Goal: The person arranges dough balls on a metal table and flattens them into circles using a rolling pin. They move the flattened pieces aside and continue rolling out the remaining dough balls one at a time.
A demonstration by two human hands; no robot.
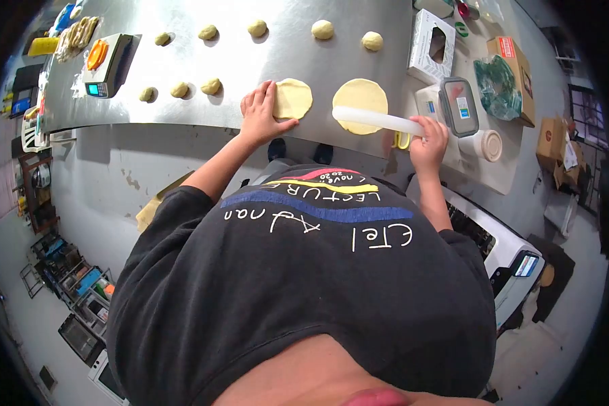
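My right hand is wrapped round one end of a smooth white rolling pin. The pin's other end lies across a flat round of dough on the metal table. My left hand rests on the table with its fingers stretched out, at the left edge of a second, smaller dough round. Several dough balls sit farther back in two loose rows, among them one ball in the far row and another ball in the near row.
A scale with an orange item on it stands at the left of the steel table. To the right are a white box, a grey-rimmed lid, a white tub and a cardboard box with a green bag.
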